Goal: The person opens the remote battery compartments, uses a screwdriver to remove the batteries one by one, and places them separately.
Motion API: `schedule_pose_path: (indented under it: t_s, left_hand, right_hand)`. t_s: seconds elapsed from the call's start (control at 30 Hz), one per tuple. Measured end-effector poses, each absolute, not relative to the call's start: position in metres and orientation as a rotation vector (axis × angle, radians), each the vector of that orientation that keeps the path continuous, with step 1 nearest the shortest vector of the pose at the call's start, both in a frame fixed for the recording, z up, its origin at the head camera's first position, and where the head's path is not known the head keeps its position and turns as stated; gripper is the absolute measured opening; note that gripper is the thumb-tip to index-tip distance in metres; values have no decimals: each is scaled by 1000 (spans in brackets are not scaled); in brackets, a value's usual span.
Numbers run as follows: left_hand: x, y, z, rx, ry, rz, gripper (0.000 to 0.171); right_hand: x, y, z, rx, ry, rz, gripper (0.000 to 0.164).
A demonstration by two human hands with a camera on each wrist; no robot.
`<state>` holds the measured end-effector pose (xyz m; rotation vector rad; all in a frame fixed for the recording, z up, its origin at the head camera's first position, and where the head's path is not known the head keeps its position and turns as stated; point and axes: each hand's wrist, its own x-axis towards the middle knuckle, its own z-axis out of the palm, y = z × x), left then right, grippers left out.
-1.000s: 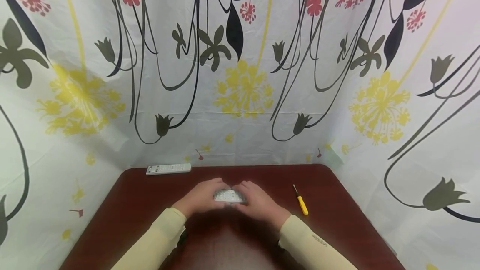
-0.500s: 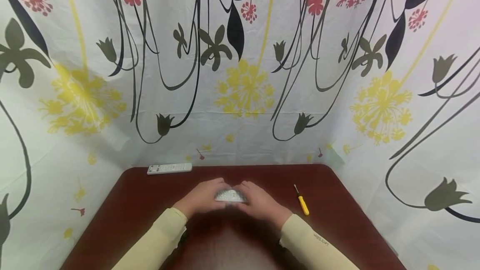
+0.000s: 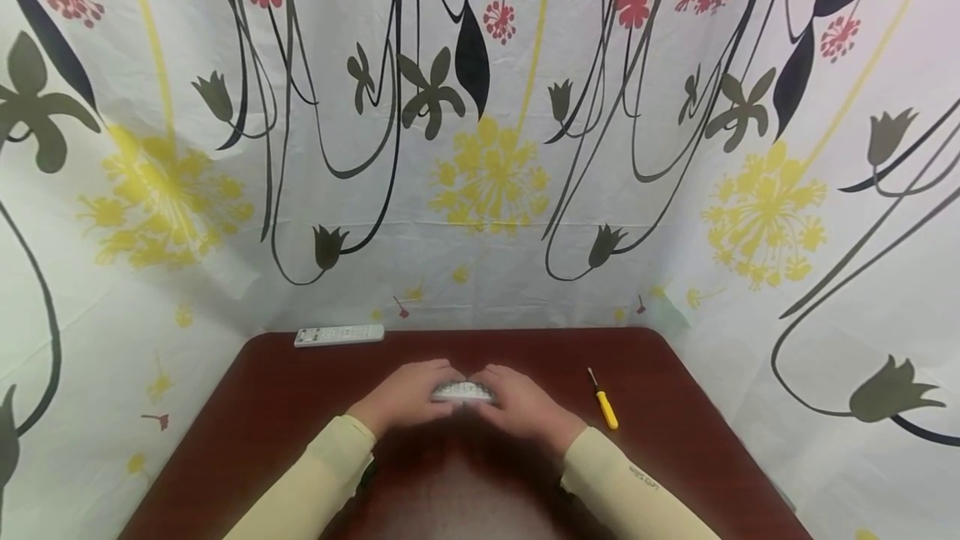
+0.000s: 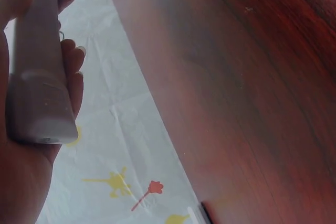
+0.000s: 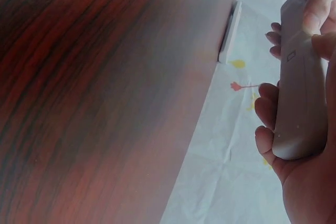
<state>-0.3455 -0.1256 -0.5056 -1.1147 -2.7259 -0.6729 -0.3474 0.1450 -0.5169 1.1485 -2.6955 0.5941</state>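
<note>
Both hands hold a light-coloured remote control [image 3: 463,392] between them over the middle of the table. My left hand [image 3: 408,394] grips one end, its fingers wrapped round the far side. At the other end my right hand [image 3: 522,403] does the same. Buttons face away from me in the head view, partly covered by the fingers. The left wrist view shows the smooth back of the remote [image 4: 39,72], with the left thumb on it. Both thumbs press close together on the back of the remote [image 5: 300,93] in the right wrist view.
A second white remote control [image 3: 339,336] lies at the back left edge of the dark red table [image 3: 300,423]. To the right lies a screwdriver [image 3: 606,408] with a yellow handle. Flower-patterned sheeting [image 3: 480,273] hangs behind the table and along both sides.
The held remote has tilted slightly, so less of its button face shows in the head view. Both hands keep their grip and stay nearly in place.
</note>
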Motion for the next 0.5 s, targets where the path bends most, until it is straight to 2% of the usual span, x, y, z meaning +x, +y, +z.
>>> schedule_pose_path:
  t_s: [0.2,0.5]
  left_hand:
    - [-348,-127,-504,-1152,-2684,-736,29]
    - [-348,-127,-503,-1163,-2691,-745,32]
  right_hand:
    - [-347,147,-511,1140,-2726,750,30]
    - [-348,149,-507,1136,-2765,798,24]
